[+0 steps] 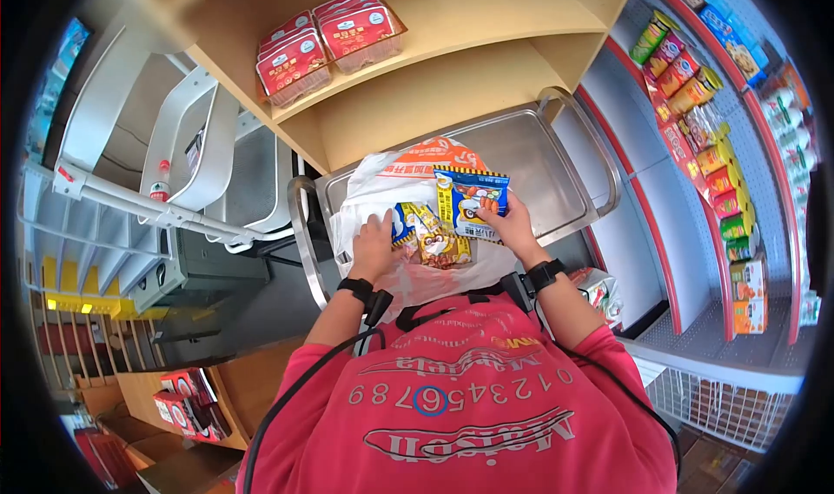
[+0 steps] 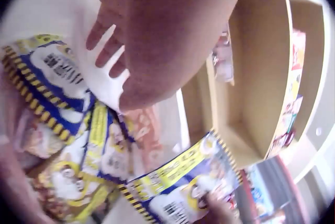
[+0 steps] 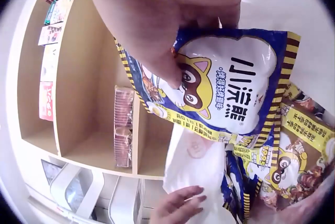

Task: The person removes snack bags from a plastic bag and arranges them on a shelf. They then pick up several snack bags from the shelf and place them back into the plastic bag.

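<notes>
The right hand (image 1: 514, 226) pinches a blue and yellow snack packet (image 1: 469, 200) at its edge, above an opened white plastic bag (image 1: 369, 181). In the right wrist view the thumb of the right hand (image 3: 162, 30) lies on the front of that packet (image 3: 230, 77), beside a printed raccoon-like face. The left hand (image 1: 373, 246) rests at the bag's left side; in the left wrist view its fingers (image 2: 107, 46) are spread against the white plastic (image 2: 99, 80). More packets, one brown (image 1: 443, 249) and others blue (image 1: 402, 223), lie inside the bag.
A metal tray cart (image 1: 556, 177) is under the bag. Behind it stands a wooden shelf (image 1: 460, 51) with red boxed packs (image 1: 356, 33). Racks of snacks (image 1: 695, 94) are at the right. At the left are a white frame (image 1: 165, 200) and a bottle (image 1: 161, 181).
</notes>
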### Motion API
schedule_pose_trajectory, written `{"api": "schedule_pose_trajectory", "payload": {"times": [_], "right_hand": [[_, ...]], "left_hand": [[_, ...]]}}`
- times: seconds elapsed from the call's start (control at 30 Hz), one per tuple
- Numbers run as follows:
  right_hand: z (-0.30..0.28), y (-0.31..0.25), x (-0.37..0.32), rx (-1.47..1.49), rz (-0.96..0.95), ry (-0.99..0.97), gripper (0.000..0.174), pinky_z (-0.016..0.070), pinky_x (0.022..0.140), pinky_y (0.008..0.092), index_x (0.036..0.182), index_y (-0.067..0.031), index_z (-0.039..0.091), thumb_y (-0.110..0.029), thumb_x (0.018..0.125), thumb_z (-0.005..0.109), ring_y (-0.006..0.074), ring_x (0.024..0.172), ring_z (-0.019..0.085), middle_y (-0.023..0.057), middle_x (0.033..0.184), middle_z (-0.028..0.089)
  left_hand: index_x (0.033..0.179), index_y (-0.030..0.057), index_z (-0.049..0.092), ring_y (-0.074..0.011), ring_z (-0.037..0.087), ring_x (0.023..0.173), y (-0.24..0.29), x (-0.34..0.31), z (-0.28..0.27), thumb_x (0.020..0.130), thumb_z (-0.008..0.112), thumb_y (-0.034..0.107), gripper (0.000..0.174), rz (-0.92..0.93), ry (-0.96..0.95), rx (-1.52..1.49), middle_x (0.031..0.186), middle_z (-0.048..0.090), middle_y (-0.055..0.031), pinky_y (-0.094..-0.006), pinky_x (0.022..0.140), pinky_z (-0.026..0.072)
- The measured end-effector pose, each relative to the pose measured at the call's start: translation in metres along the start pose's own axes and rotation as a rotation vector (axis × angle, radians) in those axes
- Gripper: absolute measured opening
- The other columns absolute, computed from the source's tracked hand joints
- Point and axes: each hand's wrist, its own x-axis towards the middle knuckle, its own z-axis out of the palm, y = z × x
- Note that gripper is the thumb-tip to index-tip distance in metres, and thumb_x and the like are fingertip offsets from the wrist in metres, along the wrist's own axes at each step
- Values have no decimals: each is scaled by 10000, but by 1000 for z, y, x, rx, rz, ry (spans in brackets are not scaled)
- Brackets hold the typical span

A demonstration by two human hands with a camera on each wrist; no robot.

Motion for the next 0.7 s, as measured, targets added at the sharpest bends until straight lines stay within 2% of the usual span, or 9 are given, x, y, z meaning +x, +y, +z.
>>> {"api": "schedule_pose_trajectory", "payload": {"times": [0.03, 0.13, 0.17, 0.23, 0.3, 0.4, 0.47, 0.53, 0.7], "right_hand": [[2, 2, -5, 1, 4, 11, 364, 480, 749, 262, 1042, 3, 554, -72, 725, 716, 104, 813, 582, 50, 909, 638], [0, 17, -15, -78, -30, 37, 393, 481, 726, 282, 1037, -3, 556, -122, 709, 735, 123, 794, 588, 65, 893, 639], [2, 22, -17, -68, -44, 48, 394, 481, 722, 289, 1035, -6, 556, -136, 709, 736, 130, 791, 590, 71, 889, 639], [0, 12, -21, -89, -50, 61, 395, 481, 726, 307, 1024, -9, 557, -169, 709, 735, 162, 794, 601, 97, 884, 638], [1, 8, -27, -173, -64, 90, 400, 479, 735, 330, 1002, -12, 556, -204, 700, 735, 223, 801, 613, 138, 879, 632], [2, 11, -35, -255, -105, 133, 411, 469, 737, 362, 965, -14, 556, -229, 667, 740, 306, 813, 605, 178, 865, 616], [1, -2, -45, -262, -73, 147, 391, 463, 730, 366, 941, -14, 558, -220, 658, 733, 318, 820, 598, 179, 858, 610], [-3, -8, -52, -264, -60, 137, 409, 466, 741, 334, 1007, -22, 557, -216, 688, 725, 270, 829, 609, 162, 876, 620], [-8, -11, -62, -240, -18, 180, 419, 469, 749, 330, 1023, -23, 558, -209, 688, 728, 267, 841, 614, 162, 906, 626]], "left_hand": [[1246, 164, 444, -310, 524, 976, -3, -1, 17, 663, 729, 330, 670, 32, 120, 147, 1223, 427, -181, -440, 733, 464], [1219, 195, 471, -301, 542, 923, -12, 6, 34, 712, 673, 273, 552, 47, 76, 231, 1171, 450, -175, -439, 674, 483], [1139, 203, 522, -285, 561, 883, -20, 13, 44, 767, 582, 204, 377, 59, 129, 253, 1116, 473, -159, -415, 612, 495], [1030, 138, 556, -284, 570, 859, -19, 17, 33, 798, 489, 141, 241, 72, 201, 272, 1055, 500, -137, -411, 595, 496], [968, 74, 551, -268, 578, 841, -26, 22, 30, 764, 521, 155, 221, 86, 340, 267, 956, 551, -109, -409, 648, 488], [868, 81, 533, -280, 601, 776, -29, 22, 11, 662, 646, 274, 304, 45, 275, 312, 842, 586, -104, -424, 642, 479], [860, 72, 535, -292, 631, 712, -34, 24, 1, 656, 661, 285, 321, 15, 293, 306, 758, 632, -111, -434, 602, 475], [812, 70, 557, -303, 630, 693, -39, 26, -8, 676, 647, 258, 249, -1, 333, 272, 701, 631, -115, -442, 588, 460], [828, 84, 648, -270, 591, 900, -31, 29, -46, 687, 612, 133, 154, -3, 338, 367, 926, 634, -96, -451, 756, 424]]}}
